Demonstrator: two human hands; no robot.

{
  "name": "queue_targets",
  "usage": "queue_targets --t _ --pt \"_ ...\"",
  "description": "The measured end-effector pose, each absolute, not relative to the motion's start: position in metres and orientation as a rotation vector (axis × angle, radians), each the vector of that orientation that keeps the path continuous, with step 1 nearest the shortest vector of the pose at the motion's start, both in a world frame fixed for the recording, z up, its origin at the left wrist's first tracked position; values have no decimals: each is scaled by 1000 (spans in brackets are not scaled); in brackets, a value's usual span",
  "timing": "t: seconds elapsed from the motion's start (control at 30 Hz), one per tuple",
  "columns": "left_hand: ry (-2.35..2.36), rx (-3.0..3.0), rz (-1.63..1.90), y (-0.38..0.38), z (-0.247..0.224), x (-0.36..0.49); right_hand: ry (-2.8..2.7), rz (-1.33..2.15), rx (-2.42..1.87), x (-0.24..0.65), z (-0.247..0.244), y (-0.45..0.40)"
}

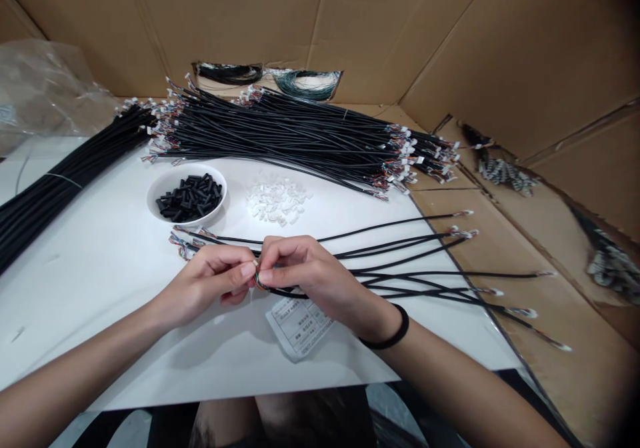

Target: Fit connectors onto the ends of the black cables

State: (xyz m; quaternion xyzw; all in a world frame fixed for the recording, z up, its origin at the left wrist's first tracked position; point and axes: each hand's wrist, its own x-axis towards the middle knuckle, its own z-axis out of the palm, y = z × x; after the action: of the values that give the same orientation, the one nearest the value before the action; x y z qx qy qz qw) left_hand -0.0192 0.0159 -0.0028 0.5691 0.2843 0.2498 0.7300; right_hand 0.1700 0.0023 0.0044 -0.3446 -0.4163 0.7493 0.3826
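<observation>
Near the middle of the white table, my left hand [215, 278] pinches a small white connector [255, 263] at the end of a black cable. My right hand [300, 268] closes on the thin coloured wires [259, 280] just beside that connector. The black sheath of this cable [287, 295] runs to the right beneath my right hand. Behind my hands lie several loose black cables [395, 243], their coloured wire ends at the left and right. A printed paper label [300, 328] lies partly under my right hand.
A white bowl [151, 198] holds short black tubes [193, 198]. Right of it is a pile of small white connector pieces [277, 199]. A big stack of black cables [280, 128] lies behind, and a tied bundle [80, 161] at the left. Cardboard walls [240, 15] enclose the table.
</observation>
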Motion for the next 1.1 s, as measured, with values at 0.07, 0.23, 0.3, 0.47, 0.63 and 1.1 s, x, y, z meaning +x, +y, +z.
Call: queue_targets --t 0.07,0.23,0.3,0.47,0.63,1.1 --pt "623 1233 557 16 -3 -19 -1061 1910 -887 170 4 2" --pt "648 1343 538 18 0 -19 -1066 1909 -903 170 4 1" --pt "672 1401 538 18 1 -20 -1067 1899 -906 170 4 1" --pt "691 1464 535 19 2 -21 -1058 1900 -866 170 4 1" --pt "712 1598 524 20 3 -20 -1040 1942 -849 170 3 1" --pt "600 1889 472 27 3 -25 -1159 1954 -871 171 2 2"
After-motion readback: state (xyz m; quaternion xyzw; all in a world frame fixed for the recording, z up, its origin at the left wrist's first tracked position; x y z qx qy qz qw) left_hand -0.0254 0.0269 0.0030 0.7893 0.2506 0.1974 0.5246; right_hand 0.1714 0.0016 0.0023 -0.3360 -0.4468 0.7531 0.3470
